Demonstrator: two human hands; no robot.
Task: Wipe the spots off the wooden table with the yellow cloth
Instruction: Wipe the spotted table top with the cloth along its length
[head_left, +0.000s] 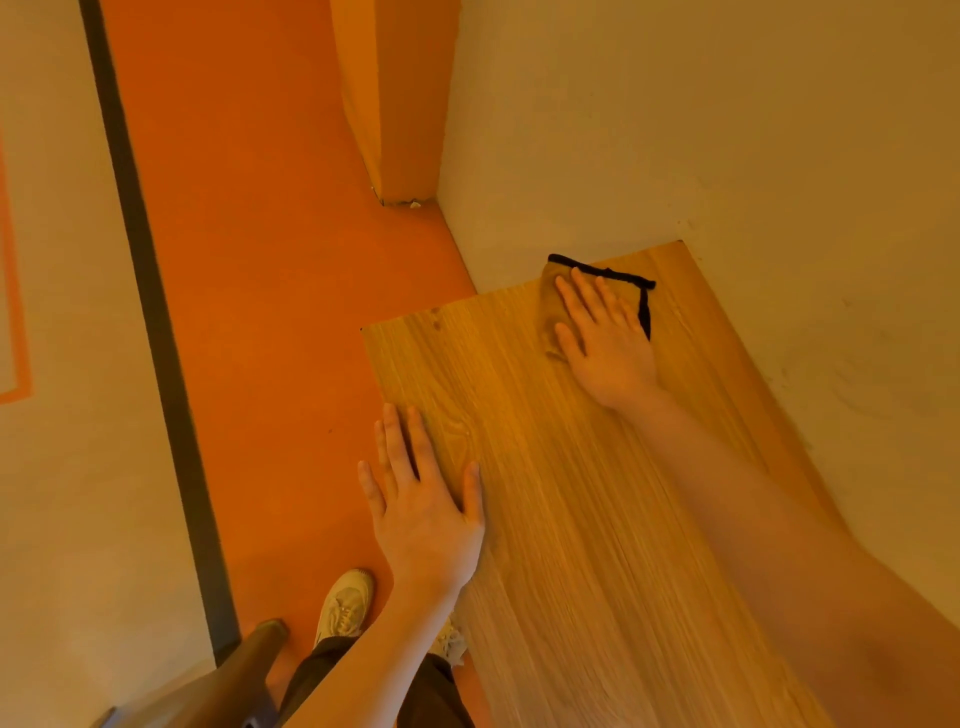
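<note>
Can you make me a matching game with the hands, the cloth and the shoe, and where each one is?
Things:
1. left hand
2. right hand
3. yellow cloth
4. shoe

Places:
A. on the orange floor
B. flat on the wooden table's near left edge
C. under a hand, near the table's far end
D. pressing on the cloth

Pairs: 1-B, 2-D, 3-C, 4-A

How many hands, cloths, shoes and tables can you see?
Hands: 2, the left hand flat on the table edge and the right hand pressing on the cloth
Cloths: 1, the yellow cloth with a black trim
Shoes: 2, a pale shoe and another shoe partly hidden
Tables: 1, the wooden table
Total: 6
</note>
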